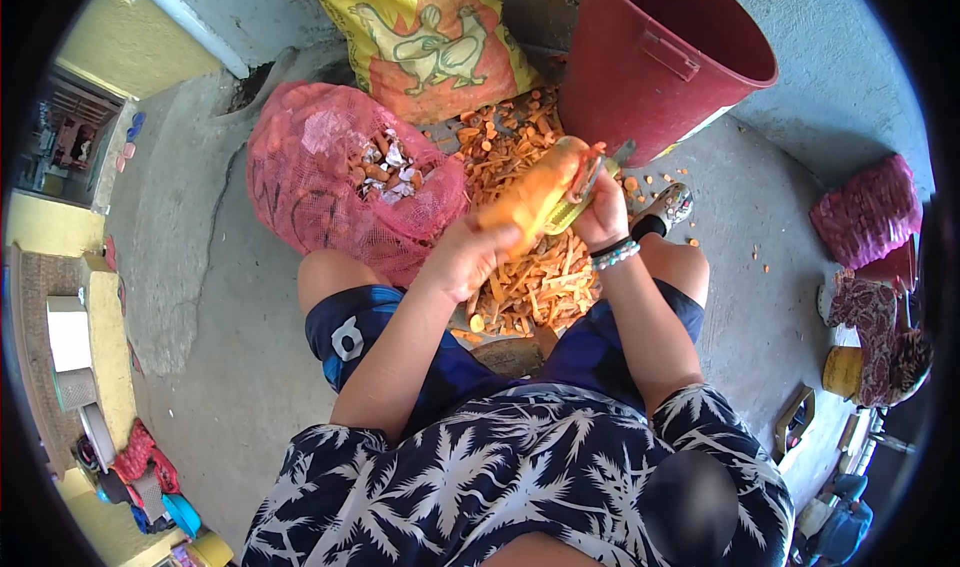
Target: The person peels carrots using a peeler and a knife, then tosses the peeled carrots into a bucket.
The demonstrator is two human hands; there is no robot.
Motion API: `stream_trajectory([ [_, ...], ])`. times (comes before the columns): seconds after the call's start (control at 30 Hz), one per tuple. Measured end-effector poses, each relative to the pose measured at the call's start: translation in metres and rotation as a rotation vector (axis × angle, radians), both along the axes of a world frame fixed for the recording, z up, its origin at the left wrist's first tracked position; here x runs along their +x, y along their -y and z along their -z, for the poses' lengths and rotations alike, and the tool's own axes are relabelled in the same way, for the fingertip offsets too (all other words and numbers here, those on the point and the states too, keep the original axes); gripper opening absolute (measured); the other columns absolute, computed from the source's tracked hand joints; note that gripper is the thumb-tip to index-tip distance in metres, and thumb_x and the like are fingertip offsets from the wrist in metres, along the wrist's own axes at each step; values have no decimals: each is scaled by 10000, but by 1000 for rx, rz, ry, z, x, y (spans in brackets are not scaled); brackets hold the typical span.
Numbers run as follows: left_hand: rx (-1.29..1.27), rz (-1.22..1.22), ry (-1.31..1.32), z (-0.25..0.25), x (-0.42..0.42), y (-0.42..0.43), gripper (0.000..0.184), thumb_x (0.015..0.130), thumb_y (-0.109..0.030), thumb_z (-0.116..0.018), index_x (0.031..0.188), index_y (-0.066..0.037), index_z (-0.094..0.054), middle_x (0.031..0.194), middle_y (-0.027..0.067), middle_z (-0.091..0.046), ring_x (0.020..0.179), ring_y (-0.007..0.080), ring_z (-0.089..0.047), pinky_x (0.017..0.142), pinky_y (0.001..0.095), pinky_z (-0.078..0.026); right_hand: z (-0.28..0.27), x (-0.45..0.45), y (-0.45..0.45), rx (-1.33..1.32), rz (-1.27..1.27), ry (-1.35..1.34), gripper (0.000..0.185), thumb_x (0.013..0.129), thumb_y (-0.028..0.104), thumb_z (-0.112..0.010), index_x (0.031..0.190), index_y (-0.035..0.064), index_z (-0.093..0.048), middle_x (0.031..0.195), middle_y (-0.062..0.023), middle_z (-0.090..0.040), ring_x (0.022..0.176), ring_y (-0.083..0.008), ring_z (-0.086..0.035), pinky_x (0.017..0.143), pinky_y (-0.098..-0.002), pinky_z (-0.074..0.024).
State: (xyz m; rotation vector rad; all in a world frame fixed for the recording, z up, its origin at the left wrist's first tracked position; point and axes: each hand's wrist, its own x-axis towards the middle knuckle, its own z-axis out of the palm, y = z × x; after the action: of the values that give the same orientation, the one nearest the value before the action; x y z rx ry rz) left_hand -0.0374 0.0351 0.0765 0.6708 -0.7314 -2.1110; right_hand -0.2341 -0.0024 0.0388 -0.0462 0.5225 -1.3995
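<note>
My left hand is wrapped around the lower end of a thick peeled carrot, which is tilted up to the right and blurred by motion. At the carrot's upper end, my right hand, with a beaded bracelet, is closed on a small tool with a metal edge; its exact kind is unclear. Just behind that hand shows a yellow-green item, partly hidden. Below both hands lies a heap of orange carrot strips and peelings between my knees.
A pink mesh sack with carrots and paper inside stands left of the heap. Behind it are a yellow-orange sack with printed chickens and a tall red bin. A purple mesh bundle rests by the right wall. Carrot scraps dot the concrete floor.
</note>
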Motion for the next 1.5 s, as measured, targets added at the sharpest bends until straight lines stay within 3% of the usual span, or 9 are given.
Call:
stream_trajectory([
  [0.13, -76, 242, 103, 18, 2, -3, 530, 683, -30, -669, 1164, 6, -449, 1000, 109, -578, 925, 217, -597, 790, 330, -501, -2, -8, 10, -173, -311, -2, 184, 889, 202, -530, 1017, 71, -534, 884, -8, -595, 703, -103, -543, 593, -222, -433],
  [0.37, 44, 149, 311, 40, 4, 6, 551, 657, -26, -718, 1150, -9, -474, 995, 80, -590, 870, 186, -588, 813, 326, -467, -20, -18, 33, -253, -113, -1015, 216, 747, 26, -680, 901, 37, -528, 820, -42, -624, 644, -92, -561, 525, -244, -441],
  [0.43, -89, 100, 417, 38, 2, 5, 608, 645, -42, -749, 1177, -18, -454, 1037, 81, -576, 897, 186, -578, 821, 324, -462, -19, 1, 31, -702, 123, -1718, 305, 693, 56, -737, 927, 21, -545, 839, -49, -631, 676, -128, -597, 567, -255, -478],
  [0.57, -28, 150, 441, 32, 11, 8, 658, 655, -60, -742, 1222, -32, -410, 1033, 53, -545, 959, 164, -536, 833, 305, -440, -24, -24, 78, -287, 116, -1889, 342, 662, 46, -750, 939, -8, -555, 840, -85, -654, 755, -174, -639, 666, -260, -512],
  [0.7, -37, 136, 468, 29, 18, 7, 698, 676, -32, -714, 1281, -26, -365, 1094, 86, -535, 1013, 180, -524, 869, 310, -426, -19, -51, 102, -175, 180, -1745, 311, 673, 26, -733, 928, 12, -555, 848, -90, -654, 754, -176, -639, 674, -269, -520],
  [0.83, -37, 136, 572, 53, 16, 8, 590, 709, -20, -661, 1235, -2, -394, 1020, 79, -559, 912, 174, -563, 784, 289, -467, -42, 28, 27, -682, 45, -1911, 367, 643, 43, -732, 954, -8, -544, 890, -136, -632, 788, -188, -630, 683, -284, -509],
  [1.03, -436, 125, 936, 51, 27, -2, 457, 675, -88, -699, 1077, 12, -505, 950, 86, -590, 860, 174, -577, 733, 303, -465, 2, -43, 103, -128, 147, -1858, 351, 675, 92, -719, 961, -15, -546, 804, -140, -651, 689, -219, -637, 645, -312, -515],
  [1.23, -465, 193, 1285, 30, 21, 8, 491, 674, -200, -705, 1078, 1, -511, 904, 161, -618, 849, 292, -610, 748, 359, -464, -34, 29, 32, -672, 249, -1893, 426, 620, 85, -774, 971, 0, -548, 895, -139, -631, 804, -243, -634, 682, -321, -510],
  [1.5, -470, 38, 1001, 38, 29, -2, 427, 746, -210, -648, 1077, 11, -493, 864, 134, -607, 796, 270, -618, 710, 355, -483, 21, -58, 99, 20, 201, -1896, 395, 660, 119, -738, 993, 15, -553, 845, -111, -647, 785, -210, -629, 683, -323, -494],
])
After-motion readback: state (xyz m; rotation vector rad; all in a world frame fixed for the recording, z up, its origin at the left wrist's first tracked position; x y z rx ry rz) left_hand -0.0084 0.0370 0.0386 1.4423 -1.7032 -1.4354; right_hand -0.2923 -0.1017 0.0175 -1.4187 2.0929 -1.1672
